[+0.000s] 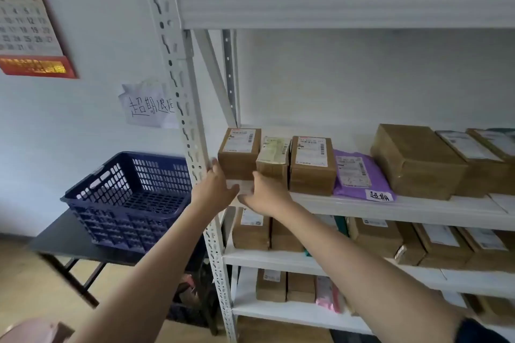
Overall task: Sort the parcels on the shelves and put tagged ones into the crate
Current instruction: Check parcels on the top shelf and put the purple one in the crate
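Note:
At the left end of the white shelf (390,207) stands a brown cardboard parcel (238,153) with a shipping label on top and a white tag (240,186) on its front. My left hand (216,188) grips its left front corner. My right hand (264,193) holds its right front side by the tag. To the right of it sit a smaller taped box (274,157), another brown box (312,164) and a purple mailer (356,175) with a handwritten white tag (379,195). The dark blue plastic crate (131,198) is empty on a black table to the left.
The shelf's perforated white upright (192,159) stands between the crate and the parcels. Larger brown boxes (418,161) fill the right of the shelf, with more parcels on the two shelves below. The black table (61,239) has crossed legs. A handwritten paper note (149,106) hangs on the wall.

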Tool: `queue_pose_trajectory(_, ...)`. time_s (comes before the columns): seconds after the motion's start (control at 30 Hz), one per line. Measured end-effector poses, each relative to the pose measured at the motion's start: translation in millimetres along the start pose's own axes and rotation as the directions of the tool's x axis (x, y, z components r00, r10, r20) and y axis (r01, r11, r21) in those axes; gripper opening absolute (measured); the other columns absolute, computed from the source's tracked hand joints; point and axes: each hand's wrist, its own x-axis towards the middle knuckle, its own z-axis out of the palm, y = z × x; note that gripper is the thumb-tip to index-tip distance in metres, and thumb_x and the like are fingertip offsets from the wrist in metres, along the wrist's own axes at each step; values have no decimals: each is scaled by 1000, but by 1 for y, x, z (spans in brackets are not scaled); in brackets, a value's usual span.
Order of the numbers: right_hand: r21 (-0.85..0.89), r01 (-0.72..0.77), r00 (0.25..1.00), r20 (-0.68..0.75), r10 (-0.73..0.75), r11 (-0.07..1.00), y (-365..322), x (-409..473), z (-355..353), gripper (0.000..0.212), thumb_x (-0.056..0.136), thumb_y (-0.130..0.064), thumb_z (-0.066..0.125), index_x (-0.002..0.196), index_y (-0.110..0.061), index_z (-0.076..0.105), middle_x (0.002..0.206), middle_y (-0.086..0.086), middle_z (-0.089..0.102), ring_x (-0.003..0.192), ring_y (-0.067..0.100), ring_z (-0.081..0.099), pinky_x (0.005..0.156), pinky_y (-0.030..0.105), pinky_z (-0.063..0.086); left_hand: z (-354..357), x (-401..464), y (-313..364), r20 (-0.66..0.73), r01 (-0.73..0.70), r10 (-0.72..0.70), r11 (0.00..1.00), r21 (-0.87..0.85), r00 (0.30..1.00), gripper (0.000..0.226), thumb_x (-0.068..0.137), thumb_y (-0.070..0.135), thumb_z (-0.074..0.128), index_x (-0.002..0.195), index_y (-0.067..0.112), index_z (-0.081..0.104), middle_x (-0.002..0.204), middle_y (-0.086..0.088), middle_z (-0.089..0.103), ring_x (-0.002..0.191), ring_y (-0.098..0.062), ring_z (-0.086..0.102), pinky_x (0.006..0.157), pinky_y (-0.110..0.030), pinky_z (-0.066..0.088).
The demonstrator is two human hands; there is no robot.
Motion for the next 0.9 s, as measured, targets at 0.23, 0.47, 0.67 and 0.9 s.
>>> queue_pose_trajectory(0.23, -165, -119, 983, -160, 92, 979, -1, 22, 6, 70, 94, -58, 54, 145, -12, 40, 114, 4, 67, 97, 25, 67, 78, 43, 58, 2, 28, -3, -8, 86, -89, 980, -179, 996, 81, 83, 32, 73, 142, 11, 22, 109, -10, 65, 86, -26, 63, 61, -33, 46)
queue_pose_trajectory(0.47, -124, -200, 958, -234, 167, 972, 14, 49, 6, 62, 88, -58, 60, 131, -15, 47, 100, 1, 68, 88, 25, 68, 69, 38, 58, 6, 39, 1, 1, 42, -43, 987, -156, 999, 58, 80, 31, 68, 127, 14, 38, 86, -2, 61, 80, -28, 67, 59, -32, 44)
queue_pose_trajectory(0.67, 6, -186, 972, -148, 185, 983, 20, 72, -3, 65, 77, -59, 60, 128, -19, 50, 99, -4, 67, 85, 21, 66, 72, 39, 59, 13, 49, -3, 53, 14, -11, 999, -52, 999, 66, 76, 51, 65, 128, 17, 42, 94, -2, 66, 72, -22, 69, 67, -37, 59)
queue_pose_trajectory(0.9, -8, -101, 990, -102, 100, 995, 31, 55, -9, 53, 83, -54, 63, 121, -19, 52, 88, -5, 67, 74, 16, 65, 65, 39, 59, 3, 25, -8, 92, -124, 128, 991, -49, 987, 71, 88, 49, 64, 141, 11, 35, 130, -9, 52, 104, -28, 62, 73, -34, 49)
